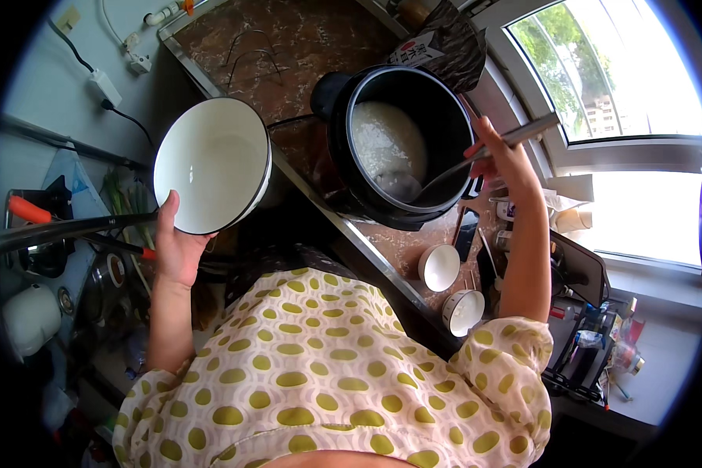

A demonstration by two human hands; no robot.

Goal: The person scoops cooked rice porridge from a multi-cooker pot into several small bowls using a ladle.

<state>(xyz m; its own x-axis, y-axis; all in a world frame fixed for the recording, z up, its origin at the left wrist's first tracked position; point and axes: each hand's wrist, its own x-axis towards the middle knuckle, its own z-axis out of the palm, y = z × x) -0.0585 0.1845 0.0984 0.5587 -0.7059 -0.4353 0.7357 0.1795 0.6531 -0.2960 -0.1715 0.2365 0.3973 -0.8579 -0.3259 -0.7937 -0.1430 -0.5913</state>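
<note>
My left hand (178, 248) grips the near rim of a large white bowl (213, 161) with a dark edge. Nothing lies inside the bowl, which is tilted towards me to the left of the cooker. My right hand (500, 155) holds the handle of a metal ladle (526, 130). The ladle's head dips into white rice porridge (386, 140) in a black electric cooker (342, 155) whose lid is off. The porridge covers the bottom of the dark inner pot.
The cooker stands on a brown marbled counter (298, 50) with a metal edge. Two small white bowls, one plain (439, 267) and one patterned (463, 313), sit nearer me beside a phone (467, 234). A wire rack (254, 64) and a dark printed bag (444, 50) are behind. A window (608, 76) is at right.
</note>
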